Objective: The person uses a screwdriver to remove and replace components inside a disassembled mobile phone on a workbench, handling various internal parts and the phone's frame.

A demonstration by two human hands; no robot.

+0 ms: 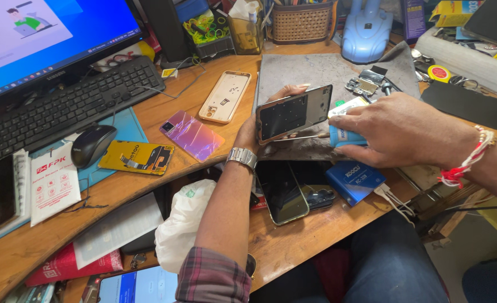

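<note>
Centre frame: your left hand (254,132) grips the phone frame (293,114) above the bench (164,174); your right hand (397,130) pinches a small blue bottle (344,134) beside it. Keep the frame steady and level.

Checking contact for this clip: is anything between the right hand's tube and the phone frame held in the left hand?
Nothing visible. The left hand holds the phone frame up over the grey mat; the right hand brings the small tube right to its edge, the thin nozzle along the frame's lower edge.
</note>
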